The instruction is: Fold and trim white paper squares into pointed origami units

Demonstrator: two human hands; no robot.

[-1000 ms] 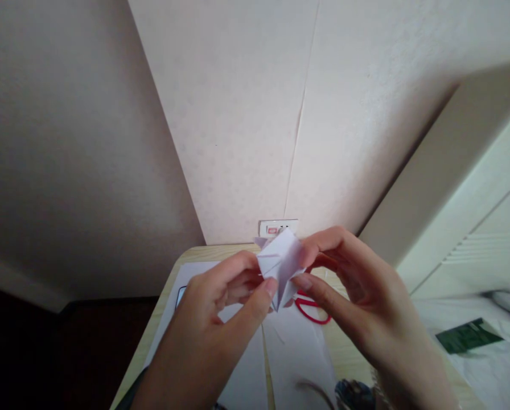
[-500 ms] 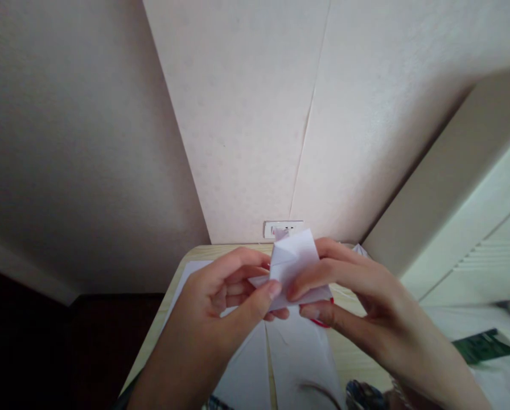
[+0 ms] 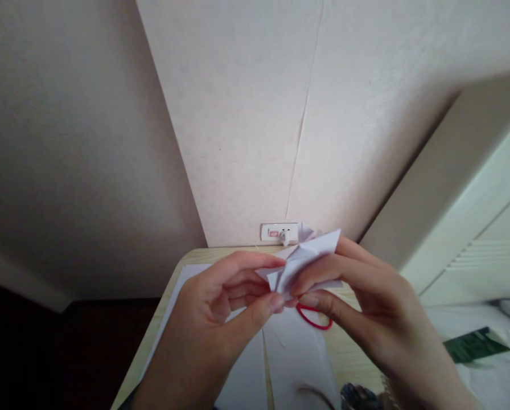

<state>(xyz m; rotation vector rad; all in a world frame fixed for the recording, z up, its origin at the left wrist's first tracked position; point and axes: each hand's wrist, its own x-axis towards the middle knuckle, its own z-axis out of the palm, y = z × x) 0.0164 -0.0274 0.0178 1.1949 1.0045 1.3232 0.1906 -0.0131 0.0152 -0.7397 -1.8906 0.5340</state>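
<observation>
A piece of folded white paper with several pointed flaps is held up between my two hands, above the table. My left hand pinches its left end between thumb and forefinger, the other fingers curled behind. On the right side, my right hand grips it with the thumb below and the fingers across the front and back. Part of the paper is hidden by my fingers. Just beneath it shows a red loop, which looks like a scissor handle; the rest is covered.
White paper sheets lie on the light wooden table. Behind it, a wall socket has a white plug in it. At the right are a pale cabinet and a green packet on white material.
The folded paper has turned and shifted slightly right, its flaps now spread into points. The red loop beneath shows more fully. Both hands keep their hold.
</observation>
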